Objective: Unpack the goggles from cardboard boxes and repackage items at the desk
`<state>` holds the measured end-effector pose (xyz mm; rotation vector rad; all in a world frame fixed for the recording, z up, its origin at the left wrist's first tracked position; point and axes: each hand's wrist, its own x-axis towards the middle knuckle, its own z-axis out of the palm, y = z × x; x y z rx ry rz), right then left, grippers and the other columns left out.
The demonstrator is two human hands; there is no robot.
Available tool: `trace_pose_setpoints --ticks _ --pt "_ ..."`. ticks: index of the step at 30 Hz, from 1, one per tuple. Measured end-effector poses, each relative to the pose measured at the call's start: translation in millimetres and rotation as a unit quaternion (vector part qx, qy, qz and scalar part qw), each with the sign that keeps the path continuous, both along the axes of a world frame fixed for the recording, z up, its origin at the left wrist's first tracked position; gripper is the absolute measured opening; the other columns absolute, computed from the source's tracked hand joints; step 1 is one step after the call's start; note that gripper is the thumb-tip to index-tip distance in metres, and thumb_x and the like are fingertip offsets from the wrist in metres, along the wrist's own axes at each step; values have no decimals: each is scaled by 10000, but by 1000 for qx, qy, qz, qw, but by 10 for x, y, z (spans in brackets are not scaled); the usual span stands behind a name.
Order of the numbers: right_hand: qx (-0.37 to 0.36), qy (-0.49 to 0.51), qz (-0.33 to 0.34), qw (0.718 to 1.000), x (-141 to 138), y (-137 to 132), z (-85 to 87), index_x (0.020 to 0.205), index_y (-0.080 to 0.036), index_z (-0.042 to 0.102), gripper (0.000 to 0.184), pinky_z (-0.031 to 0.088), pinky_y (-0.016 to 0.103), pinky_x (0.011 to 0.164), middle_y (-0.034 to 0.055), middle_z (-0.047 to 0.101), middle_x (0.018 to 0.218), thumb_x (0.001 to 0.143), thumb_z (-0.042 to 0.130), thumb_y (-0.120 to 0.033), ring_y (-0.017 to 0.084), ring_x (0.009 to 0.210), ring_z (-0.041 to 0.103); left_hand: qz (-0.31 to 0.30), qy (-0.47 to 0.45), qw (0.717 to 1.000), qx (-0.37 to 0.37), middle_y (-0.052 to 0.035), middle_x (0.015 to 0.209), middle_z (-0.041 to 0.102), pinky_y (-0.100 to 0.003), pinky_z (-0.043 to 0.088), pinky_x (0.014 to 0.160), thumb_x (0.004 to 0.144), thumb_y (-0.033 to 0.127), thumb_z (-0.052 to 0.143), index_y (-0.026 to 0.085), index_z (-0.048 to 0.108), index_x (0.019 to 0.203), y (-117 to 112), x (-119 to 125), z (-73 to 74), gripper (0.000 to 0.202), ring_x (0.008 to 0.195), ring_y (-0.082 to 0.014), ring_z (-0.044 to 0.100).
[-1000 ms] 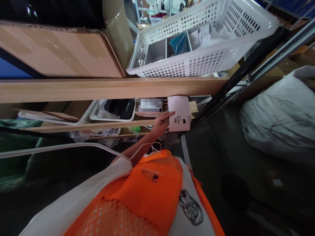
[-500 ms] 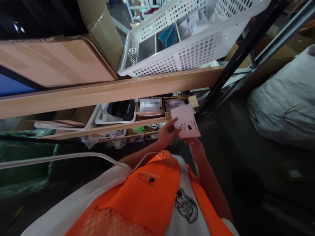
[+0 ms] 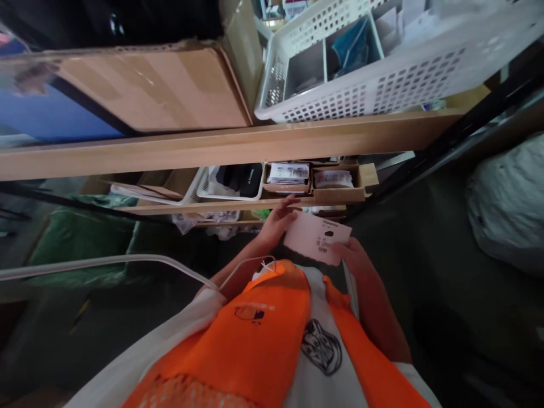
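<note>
Between my hands, in front of my orange vest, is a flat white printed card (image 3: 312,235), with a small black picture, text and barcodes on its face. I cannot tell whether it is a single card or a thin box. My left hand (image 3: 277,222) holds its upper left edge, the thumb pressed on it and some fingers raised towards the shelf. On its right edge my right hand (image 3: 357,256) is closed, its fingers partly hidden beneath. Just beyond stand a small carton of labelled cards (image 3: 289,171) and an open carton holding a label roll (image 3: 335,179).
A wooden shelf edge (image 3: 238,143) crosses above my hands. On it stand a white basket (image 3: 323,102) and a large cardboard box (image 3: 157,90). A white tray with black pouches (image 3: 238,181) sits lower. At right are a black post (image 3: 459,130) and a white sack (image 3: 510,209).
The card has been turned round and lowered towards me. My right hand has moved from beneath it to its right edge; my left hand is now at its upper left. The view has shifted left.
</note>
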<state>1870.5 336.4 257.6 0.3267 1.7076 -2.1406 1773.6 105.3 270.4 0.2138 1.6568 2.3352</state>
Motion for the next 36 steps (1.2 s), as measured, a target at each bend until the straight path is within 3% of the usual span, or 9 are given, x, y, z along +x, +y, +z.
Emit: trace_pose_setpoints --ticks 3,6,10,12,15,17,20,30,36 --pt "45 0 107 993 -127 -139 154 809 -110 750 492 544 294 599 95 724 765 615 853 -550 227 698 671 -96 43 992 -71 -115 1242 686 -315 502 911 779 371 825 212 681 1289 -319 -19 -3 553 1094 -229 636" --pt "76 25 156 984 -227 -389 239 819 -108 731 482 514 260 573 69 708 747 614 855 -527 194 664 645 -211 21 964 -161 -104 991 739 -270 502 732 789 467 804 139 760 1089 -592 18 -11 447 859 -193 656" --pt "144 128 38 980 -287 -810 243 980 -148 690 440 531 286 582 47 692 795 756 752 -523 188 673 633 -225 -25 963 -148 -50 775 689 -211 389 553 800 566 762 102 754 912 -970 97 26 477 627 -121 562" --pt "251 229 -66 938 -290 -1047 271 1087 -176 657 404 574 341 714 58 695 912 807 719 -460 207 803 656 -188 -29 973 -132 -49 771 681 -208 379 555 805 588 747 94 755 924 -1187 140 80 508 617 -113 548" --pt "407 396 -154 809 -240 -1448 401 1170 -190 629 346 503 473 1033 116 652 1177 868 683 -350 256 1143 612 -150 -21 980 -131 -69 814 701 -223 408 589 787 614 751 90 773 983 -1535 192 164 559 649 -128 568" --pt "452 463 -153 747 -169 -1747 522 1140 -196 639 256 442 516 1113 135 609 1272 903 660 -291 280 1290 534 -128 -24 984 -124 -78 821 711 -234 428 607 745 619 786 92 782 968 -1765 211 195 572 660 -137 581" --pt "479 502 -113 711 -60 -2218 658 1094 -215 657 175 427 535 1122 118 615 1274 920 650 -236 302 1360 480 -80 -35 991 -106 -79 810 718 -243 448 618 695 606 833 102 785 900 -2103 234 215 546 658 -142 591" --pt "426 557 20 713 -269 -3696 560 1111 -223 694 180 474 506 1068 103 669 1214 941 659 -271 287 1244 572 -12 -32 999 -41 -60 785 709 -234 460 648 807 554 776 107 787 984 -3437 678 288 480 654 -124 593" --pt "312 600 150 721 -371 -4669 594 1238 -219 646 292 508 492 1047 129 636 1278 949 651 -257 287 1229 593 121 -54 991 -6 -78 800 715 -215 447 578 773 583 794 89 768 962 -4324 1162 280 529 625 -124 599"
